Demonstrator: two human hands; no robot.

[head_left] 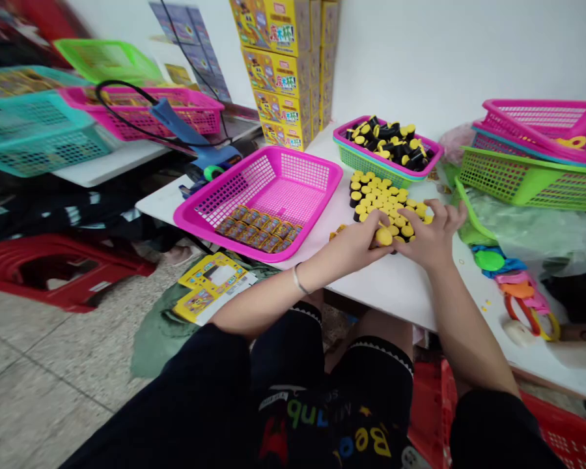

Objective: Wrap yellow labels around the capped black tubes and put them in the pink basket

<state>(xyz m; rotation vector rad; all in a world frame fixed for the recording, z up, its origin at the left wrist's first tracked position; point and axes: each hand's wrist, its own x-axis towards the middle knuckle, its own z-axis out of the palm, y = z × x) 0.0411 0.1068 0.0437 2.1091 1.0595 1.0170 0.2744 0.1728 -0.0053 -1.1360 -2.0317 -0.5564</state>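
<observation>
- left hand (360,244) lies at the near edge of the caps (378,195), its fingers curled and pinching one cap (383,237).
- right hand (432,236) rests on the right side of the same cluster, fingers spread flat over the caps and holding nothing.
- the caps stand upright, packed close together on the white table (405,286), between the pink basket (224,192) and a green basket (527,179).
- the two hands almost meet over the near row.
- the pink basket holds a row of small packets (258,229) along its near wall.
- behind the caps, a stacked basket (366,163) is heaped with black and yellow pieces (395,143).
- yellow boxes (283,71) are piled against the wall.
- coloured rings (527,303) lie on the table to the right.
- a red stool (53,270) lies on the floor to the left.
</observation>
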